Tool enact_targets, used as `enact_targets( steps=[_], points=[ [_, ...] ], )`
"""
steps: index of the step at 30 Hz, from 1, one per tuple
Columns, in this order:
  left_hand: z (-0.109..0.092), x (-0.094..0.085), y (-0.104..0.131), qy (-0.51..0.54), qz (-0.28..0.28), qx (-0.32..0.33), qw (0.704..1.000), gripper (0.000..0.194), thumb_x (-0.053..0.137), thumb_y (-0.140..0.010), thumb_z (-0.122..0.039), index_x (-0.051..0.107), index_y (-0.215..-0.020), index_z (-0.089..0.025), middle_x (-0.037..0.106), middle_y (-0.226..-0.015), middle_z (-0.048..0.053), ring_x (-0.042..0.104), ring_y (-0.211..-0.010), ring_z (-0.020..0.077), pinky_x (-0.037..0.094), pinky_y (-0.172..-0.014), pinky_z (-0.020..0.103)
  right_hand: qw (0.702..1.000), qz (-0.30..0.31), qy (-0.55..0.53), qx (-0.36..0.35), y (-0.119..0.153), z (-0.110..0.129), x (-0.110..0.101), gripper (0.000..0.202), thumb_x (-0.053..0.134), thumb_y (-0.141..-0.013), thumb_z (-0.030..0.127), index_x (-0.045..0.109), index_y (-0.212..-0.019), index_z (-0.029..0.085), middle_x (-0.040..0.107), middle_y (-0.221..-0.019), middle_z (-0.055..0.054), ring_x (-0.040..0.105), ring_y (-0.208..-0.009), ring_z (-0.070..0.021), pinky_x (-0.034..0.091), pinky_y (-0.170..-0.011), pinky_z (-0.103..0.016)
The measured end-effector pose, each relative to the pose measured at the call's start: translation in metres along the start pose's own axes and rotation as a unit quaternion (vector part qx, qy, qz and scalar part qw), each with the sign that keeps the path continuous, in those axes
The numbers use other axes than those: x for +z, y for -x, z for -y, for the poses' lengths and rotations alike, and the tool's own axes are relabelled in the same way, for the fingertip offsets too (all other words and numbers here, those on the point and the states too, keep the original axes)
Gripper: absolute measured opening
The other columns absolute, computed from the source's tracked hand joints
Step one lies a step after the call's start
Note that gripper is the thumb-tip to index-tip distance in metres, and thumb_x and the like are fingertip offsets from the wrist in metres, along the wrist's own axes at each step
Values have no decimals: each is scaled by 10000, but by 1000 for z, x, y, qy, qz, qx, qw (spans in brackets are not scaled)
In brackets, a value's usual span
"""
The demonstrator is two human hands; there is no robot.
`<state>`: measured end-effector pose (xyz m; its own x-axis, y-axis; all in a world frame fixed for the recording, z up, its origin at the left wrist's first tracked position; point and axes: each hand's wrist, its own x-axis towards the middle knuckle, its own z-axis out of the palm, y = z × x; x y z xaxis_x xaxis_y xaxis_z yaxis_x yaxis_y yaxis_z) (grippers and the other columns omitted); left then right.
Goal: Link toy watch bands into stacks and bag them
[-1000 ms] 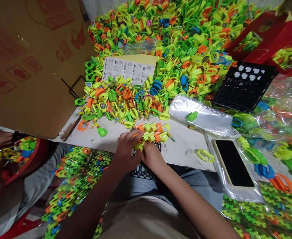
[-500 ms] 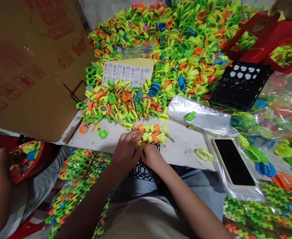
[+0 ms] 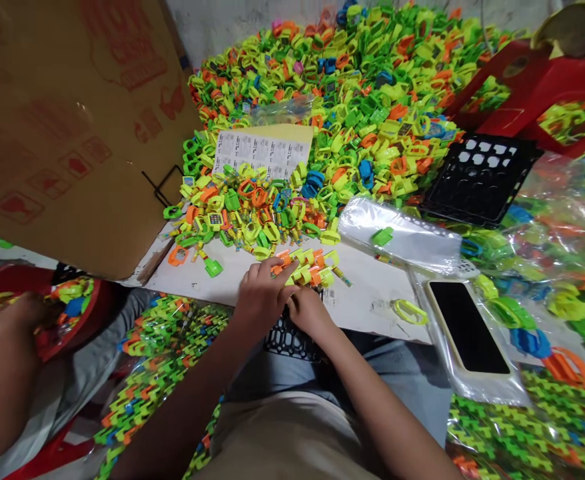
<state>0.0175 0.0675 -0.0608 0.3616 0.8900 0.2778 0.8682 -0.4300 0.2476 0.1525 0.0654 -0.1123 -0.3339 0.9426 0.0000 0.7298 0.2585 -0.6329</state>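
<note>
Both of my hands meet at the front edge of the board, over a black perforated tray (image 3: 290, 339) on my lap. Rows of orange and yellow toy watches (image 3: 313, 268) stand close together just beyond my fingers. My left hand (image 3: 261, 293) is bent at the left of these rows, its fingertips close to the orange and yellow pieces. With fingers curled in, my right hand (image 3: 311, 312) presses against my left at the tray's upper part. Whatever is between the fingers is hidden. A loose pile of toy watches (image 3: 252, 213) lies beyond.
A cardboard box (image 3: 72, 147) stands at left, a large heap of toy watches (image 3: 372, 87) at the back. Label sheets (image 3: 262, 152), plastic bags (image 3: 397, 233), a phone (image 3: 467, 327) and another black tray (image 3: 480, 177) lie around. A co-worker's hand (image 3: 20, 320) reaches into a red tub (image 3: 107, 307).
My left hand's fingers have shifted slightly over the rows of watches, while my right hand stays beside it. The co-worker's hand has moved right, into the red tub. The view has shifted slightly.
</note>
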Motion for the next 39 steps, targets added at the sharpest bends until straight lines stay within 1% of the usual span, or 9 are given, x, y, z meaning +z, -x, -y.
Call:
enact_targets(
  steps=[4, 8, 14, 18, 21, 27, 29, 34, 39],
  points=[
    [4, -2, 5, 15, 11, 22, 1000, 529, 494, -877, -463, 443, -1376, -292, 489, -1261, 97, 459, -1044, 271, 407, -884, 414, 1000, -23, 2, 19, 4, 4, 2, 205, 443, -847, 118, 627, -933, 147, 694, -929, -108, 633, -847, -212, 432, -723, -263],
    [9, -7, 8, 46, 26, 44, 998, 637, 604, -804, -469, 429, -1382, -266, 477, -1269, 96, 444, -1091, 282, 402, -933, 424, 999, -26, 12, 41, 8, 9, 7, 272, 459, -809, 93, 606, -1033, 141, 676, -1011, -119, 620, -903, -217, 440, -769, -269],
    [11, -8, 5, 78, 39, 48, 995, 514, 544, -865, -374, 463, -1351, -229, 459, -1260, 99, 415, -1120, 269, 397, -966, 413, 1000, -1, 19, 5, 4, 11, 6, 270, 418, -814, 69, 618, -988, 121, 684, -957, -129, 620, -867, -218, 442, -754, -276],
    [12, -5, 3, 82, 32, 42, 995, 489, 526, -871, -430, 504, -1314, -224, 472, -1237, 105, 426, -1095, 270, 405, -950, 414, 1000, 12, 6, -23, -1, 4, 4, 257, 429, -805, 71, 622, -962, 137, 694, -912, -105, 619, -818, -208, 440, -718, -267],
    [11, -1, 2, 75, 18, 33, 996, 514, 521, -859, -482, 527, -1288, -198, 487, -1204, 115, 444, -1056, 264, 408, -936, 409, 1000, 0, 12, -16, 0, -1, 7, 258, 418, -806, 72, 618, -957, 130, 691, -911, -112, 618, -818, -217, 444, -726, -280],
    [6, -3, 5, 34, 16, 27, 999, 626, 544, -804, -581, 494, -1323, -235, 501, -1239, 114, 467, -1068, 283, 405, -906, 417, 1000, -26, -11, 6, 7, -1, 12, 291, 437, -770, 45, 617, -970, 158, 683, -960, -93, 614, -883, -212, 446, -759, -272],
    [3, -4, 4, 8, -1, 29, 1000, 628, 526, -816, -582, 482, -1337, -235, 510, -1256, 126, 481, -1078, 294, 392, -907, 435, 1000, -24, -15, 7, 8, 1, 9, 281, 433, -792, 48, 620, -972, 156, 684, -960, -94, 618, -883, -205, 443, -756, -263],
    [-3, 4, -8, -40, -49, 77, 995, 497, 493, -887, -447, 472, -1348, -262, 512, -1349, 103, 442, -1238, 292, 262, -1055, 484, 999, -24, 2, 26, 8, -3, -2, 228, 433, -869, 107, 647, -937, 150, 695, -916, -99, 637, -834, -196, 436, -717, -255],
    [-19, 7, -17, -58, -42, 33, 997, 538, 541, -864, -409, 455, -1363, -230, 520, -1351, 129, 480, -1211, 312, 324, -1017, 494, 999, -10, 22, 25, 8, -13, -3, 208, 467, -875, 129, 667, -928, 140, 699, -881, -100, 648, -800, -198, 432, -688, -254]
  ],
)
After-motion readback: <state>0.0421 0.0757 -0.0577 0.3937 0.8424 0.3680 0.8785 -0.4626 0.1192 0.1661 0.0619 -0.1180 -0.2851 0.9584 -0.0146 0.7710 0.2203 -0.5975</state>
